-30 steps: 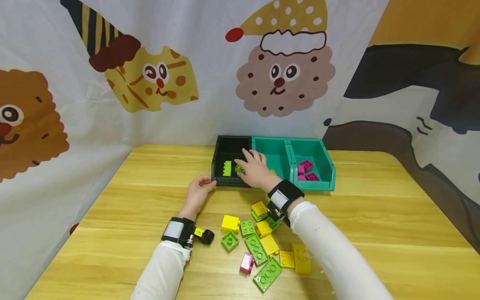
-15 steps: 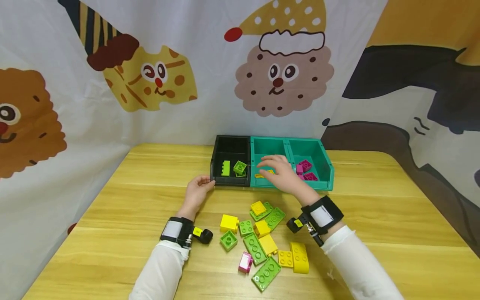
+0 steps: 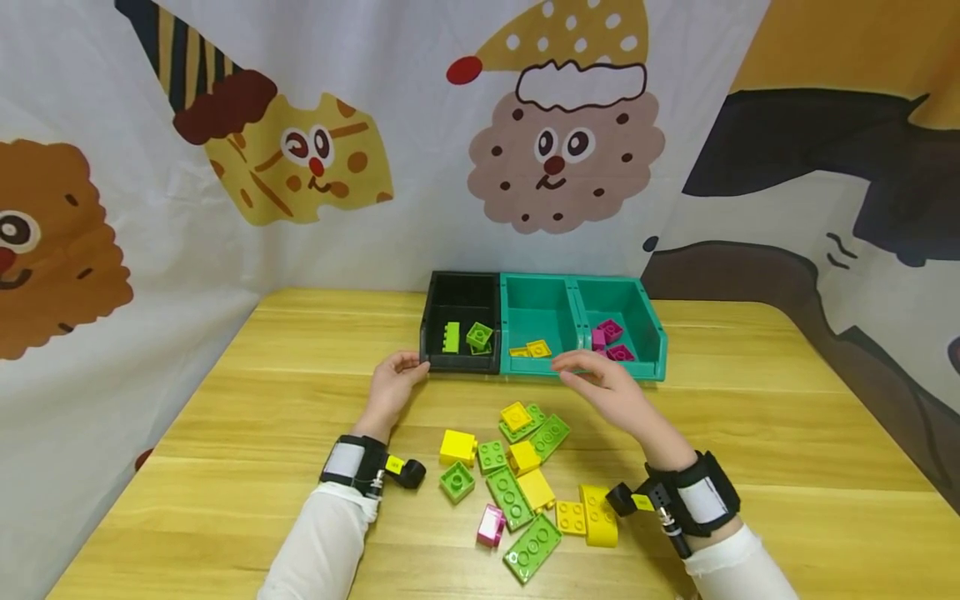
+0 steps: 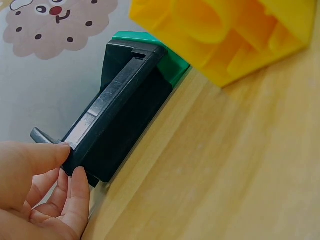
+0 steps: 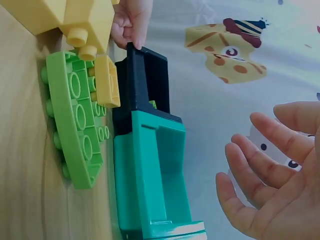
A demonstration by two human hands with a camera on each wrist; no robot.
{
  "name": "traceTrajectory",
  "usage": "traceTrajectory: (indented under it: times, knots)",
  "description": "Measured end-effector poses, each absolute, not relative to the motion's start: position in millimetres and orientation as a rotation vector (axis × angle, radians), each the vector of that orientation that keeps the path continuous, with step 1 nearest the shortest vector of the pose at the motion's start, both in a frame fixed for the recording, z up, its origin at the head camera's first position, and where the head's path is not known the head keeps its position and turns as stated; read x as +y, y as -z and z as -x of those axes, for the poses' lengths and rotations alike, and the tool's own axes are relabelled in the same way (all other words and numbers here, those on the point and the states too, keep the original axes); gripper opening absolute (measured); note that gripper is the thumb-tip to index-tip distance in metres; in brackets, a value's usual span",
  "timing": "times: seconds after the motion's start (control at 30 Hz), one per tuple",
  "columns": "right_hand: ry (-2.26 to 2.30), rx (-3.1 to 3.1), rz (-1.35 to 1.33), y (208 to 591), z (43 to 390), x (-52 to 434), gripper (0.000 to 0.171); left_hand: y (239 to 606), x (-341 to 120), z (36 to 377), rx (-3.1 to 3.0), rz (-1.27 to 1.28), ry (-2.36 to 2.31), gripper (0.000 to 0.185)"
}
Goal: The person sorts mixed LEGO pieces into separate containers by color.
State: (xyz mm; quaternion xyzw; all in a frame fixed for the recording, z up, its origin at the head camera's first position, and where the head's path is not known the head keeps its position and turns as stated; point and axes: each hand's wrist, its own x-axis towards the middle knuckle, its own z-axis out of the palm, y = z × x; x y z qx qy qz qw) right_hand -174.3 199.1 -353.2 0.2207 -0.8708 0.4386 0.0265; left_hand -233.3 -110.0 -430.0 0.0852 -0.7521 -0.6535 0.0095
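My left hand [image 3: 393, 386] holds the front left corner of the black bin [image 3: 460, 364]. In the left wrist view its thumb [image 4: 59, 151] lies on the bin's rim, with fingertips against the outer wall below. Inside that bin lie several green building blocks [image 3: 480, 335]. My right hand [image 3: 611, 395] hovers before the two teal bins [image 3: 540, 308], holding nothing; the right wrist view shows its fingers [image 5: 265, 172] spread and loosely bent. Yellow blocks [image 3: 537, 349] lie in the middle bin, and magenta blocks [image 3: 619, 353] in the right one, partly behind my hand.
Loose blocks lie between my forearms: several green ones [image 3: 533, 547], several yellow ones [image 3: 457, 447] and a pink one [image 3: 491, 526]. A yellow curved block [image 3: 599, 517] lies close to the right wrist camera. Behind the wooden table [image 3: 750, 400] hangs a printed cloth [image 3: 420, 242].
My right hand has pulled back from the black bin, moving right and toward me past the teal bins. A green block it was at now lies in the black bin. My left hand stays put.
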Motion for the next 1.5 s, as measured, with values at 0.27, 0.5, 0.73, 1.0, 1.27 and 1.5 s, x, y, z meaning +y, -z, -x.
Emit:
traceTrajectory:
  times: [0.27, 0.5, 0.73, 1.0, 1.27, 1.5]
  knots:
    - [-1.165, -2.749, -0.791, 354.1, 155.4, 207.5, 0.023, 431.1, -110.3, 232.5, -2.335, -0.249, 2.056, 0.027]
    - [-0.893, -2.829, -0.859, 358.5, 138.1, 215.9, 0.052, 432.9, -110.8, 229.9, -2.254, -0.169, 2.066, 0.026]
    - [-0.754, -2.984, -0.879, 359.4, 119.1, 219.8, 0.080, 433.3, -110.9, 234.3, -2.326, -0.230, 2.049, 0.026]
    - [-0.628, -3.320, -0.916, 356.1, 100.6, 216.4, 0.110, 433.3, -110.1, 234.0, -2.338, -0.238, 2.029, 0.027]
    - [-0.392, -3.518, -0.822, 362.6, 93.5, 205.8, 0.110, 433.5, -110.5, 234.1, -2.346, -0.229, 2.032, 0.027]
    - [-0.351, -3.484, -0.836, 370.7, 90.4, 200.8, 0.088, 432.8, -110.6, 233.1, -2.339, -0.229, 2.040, 0.027]
